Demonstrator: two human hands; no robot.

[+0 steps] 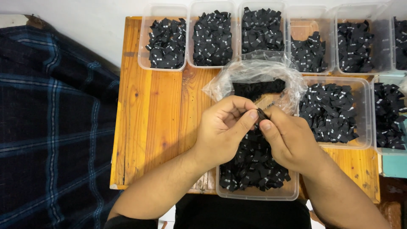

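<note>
Two hands meet over a clear tub (254, 193) of black fabric labels: the left hand (224, 129) and right hand (288, 138) together pinch one small black label (261, 114) between fingertips (thumbs pressed close). A crinkled plastic bag (254, 74) lies just behind on the wooden worktop (157, 118).

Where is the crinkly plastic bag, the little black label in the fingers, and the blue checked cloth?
clear plastic bag (254, 70), head view, crumpled top edge.
small black label (261, 113), head view, end pinched between fingertips.
blue checked cloth (51, 127), head view, middle.
</note>
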